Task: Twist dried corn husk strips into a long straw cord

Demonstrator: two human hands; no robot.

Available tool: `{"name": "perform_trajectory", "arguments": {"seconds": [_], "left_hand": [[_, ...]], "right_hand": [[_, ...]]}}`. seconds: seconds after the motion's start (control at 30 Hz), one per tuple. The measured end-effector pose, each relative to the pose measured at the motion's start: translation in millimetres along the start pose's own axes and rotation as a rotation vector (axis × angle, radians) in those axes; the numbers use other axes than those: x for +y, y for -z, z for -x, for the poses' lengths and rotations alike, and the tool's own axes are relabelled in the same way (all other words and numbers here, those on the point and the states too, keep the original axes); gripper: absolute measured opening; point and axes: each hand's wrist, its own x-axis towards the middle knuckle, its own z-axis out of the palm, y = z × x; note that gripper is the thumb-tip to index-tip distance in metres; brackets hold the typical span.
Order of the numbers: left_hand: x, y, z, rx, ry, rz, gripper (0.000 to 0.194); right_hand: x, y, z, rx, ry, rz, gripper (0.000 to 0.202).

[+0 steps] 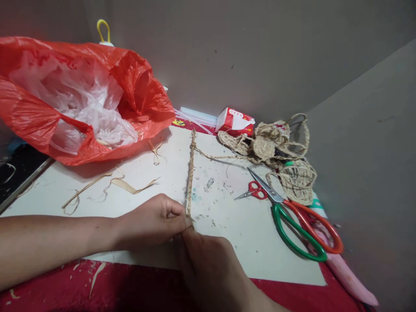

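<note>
A thin braided straw cord [190, 173] runs straight down the white board [234, 242] toward me. Its near end is pinched between the fingertips of my left hand [156, 221], which is closed. My right hand [211, 260] is closed too, its thumb and finger meeting the left fingertips at that same end. What exactly lies between the right fingers is hidden. From the cord's far end a thinner strand leads right to a heap of coiled straw braid [264, 147].
A red plastic bag [143, 86] holding white plastic stands at the back left. Loose straw strips [134, 186] lie before it. To the right are large scissors [276, 197] with red and green handles, small red scissors [255, 190] and a tissue pack [224, 121]. Grey walls close the back and right.
</note>
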Motion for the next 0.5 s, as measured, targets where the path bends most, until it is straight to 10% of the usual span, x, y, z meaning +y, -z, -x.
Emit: {"name": "perform_trajectory", "arguments": {"seconds": [0.2,0.4,0.5], "left_hand": [[4,3.7,1,-0.004,0.008,-0.014,0.022],[10,5.3,1,-0.032,-0.047,0.0,0.023],[9,4.9,0,-0.027,-0.073,0.013,0.023]], "right_hand": [[1,8,10,-0.183,0.245,-0.228,0.021],[19,49,3,0.253,-0.185,-0.607,0.034],[20,44,-10,0.13,-0.197,-0.821,0.027]]}}
